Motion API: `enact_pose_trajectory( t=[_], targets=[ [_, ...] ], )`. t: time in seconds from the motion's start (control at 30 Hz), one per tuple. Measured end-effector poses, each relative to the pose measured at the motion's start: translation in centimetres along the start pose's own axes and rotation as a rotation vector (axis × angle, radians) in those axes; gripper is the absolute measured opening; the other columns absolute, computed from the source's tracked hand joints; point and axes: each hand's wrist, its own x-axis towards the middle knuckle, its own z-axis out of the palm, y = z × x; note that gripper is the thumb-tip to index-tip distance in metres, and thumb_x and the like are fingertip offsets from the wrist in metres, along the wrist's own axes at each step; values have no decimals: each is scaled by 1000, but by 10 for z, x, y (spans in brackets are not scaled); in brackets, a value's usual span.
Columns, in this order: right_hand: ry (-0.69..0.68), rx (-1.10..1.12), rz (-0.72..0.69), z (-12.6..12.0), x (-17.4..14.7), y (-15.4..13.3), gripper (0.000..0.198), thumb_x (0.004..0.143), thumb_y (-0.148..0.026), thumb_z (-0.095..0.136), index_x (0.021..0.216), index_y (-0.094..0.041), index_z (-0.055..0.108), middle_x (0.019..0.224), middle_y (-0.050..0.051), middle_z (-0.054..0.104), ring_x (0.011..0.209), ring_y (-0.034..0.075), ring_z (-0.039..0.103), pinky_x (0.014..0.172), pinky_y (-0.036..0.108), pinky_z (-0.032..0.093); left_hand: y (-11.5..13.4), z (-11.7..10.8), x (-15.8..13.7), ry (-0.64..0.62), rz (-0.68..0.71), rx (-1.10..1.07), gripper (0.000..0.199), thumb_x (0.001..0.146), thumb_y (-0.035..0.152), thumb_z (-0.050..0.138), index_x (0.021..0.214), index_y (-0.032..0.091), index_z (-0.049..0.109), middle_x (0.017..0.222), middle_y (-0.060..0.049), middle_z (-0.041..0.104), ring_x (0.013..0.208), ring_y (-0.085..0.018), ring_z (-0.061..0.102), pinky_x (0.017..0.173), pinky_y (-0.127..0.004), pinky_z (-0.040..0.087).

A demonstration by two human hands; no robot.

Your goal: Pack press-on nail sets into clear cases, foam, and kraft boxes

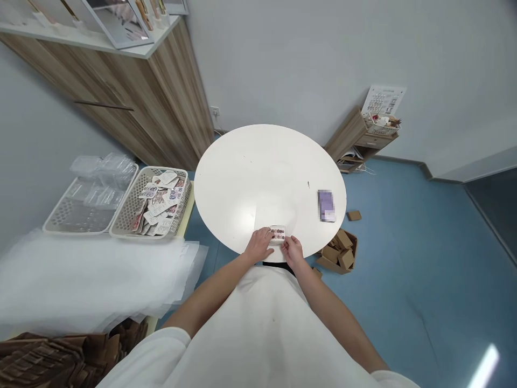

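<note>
A small clear box of press-on nails [278, 234], with rows of pink and dark red pieces, lies at the near edge of the round white table [266, 167]. The fingers of my left hand [258, 246] curve over its left end, with the thumb stretched out below. At its lower right corner, my right hand [292, 249] has thumb and fingertips closed together on the edge. Both hands rest low over the tabletop, close to my body. The exact contact of the fingertips is too small to make out.
A blurred purple item [326, 205] lies on the table's right side. At left are a basket of nail cards [117, 229], a basket of clear plastic boxes [50, 229] and white sheets [92, 280]. A carton of small brown boxes [356, 250] stands on the floor at right.
</note>
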Motion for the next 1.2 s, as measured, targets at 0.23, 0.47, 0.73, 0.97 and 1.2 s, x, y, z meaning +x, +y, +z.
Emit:
enact_pose_trajectory(
  t=[0.23,0.47,0.73,0.97,1.2],
  targets=[
    [-23,-197,-38,-9,-8,-1,36,62,-33,63,90,-22,44,66,-3,52,63,12,55,59,25,50,-5,-11,1,-37,157,71,28,74,10,44,99,20,49,99,-7,56,96,-21,49,82,-35,35],
    [-16,-1011,-786,-30,-23,-26,63,68,-47,55,121,-20,34,121,10,42,111,24,40,91,39,35,-13,-13,-1,-5,142,-85,25,75,15,46,99,20,51,99,-5,57,91,-18,52,77,-31,40],
    [-347,-1624,-1033,-13,-22,-26,63,71,-30,56,128,-21,31,129,11,40,117,26,36,92,42,31,-14,-18,10,11,90,-189,23,77,21,47,100,20,53,96,-4,59,87,-17,54,76,-30,42],
    [-397,-1586,-878,-12,-5,-41,36,83,-16,33,114,-22,49,110,6,58,92,19,56,78,33,42,-16,-20,8,-30,11,-307,23,78,28,49,100,21,54,101,-3,61,93,-17,56,80,-30,43],
    [-447,-1148,-602,-7,16,-65,25,76,-23,50,98,-28,61,96,0,65,88,21,59,80,35,42,-25,-33,24,-98,-187,-597,24,76,34,52,96,21,57,98,-2,63,91,-15,59,81,-27,45]
  ],
)
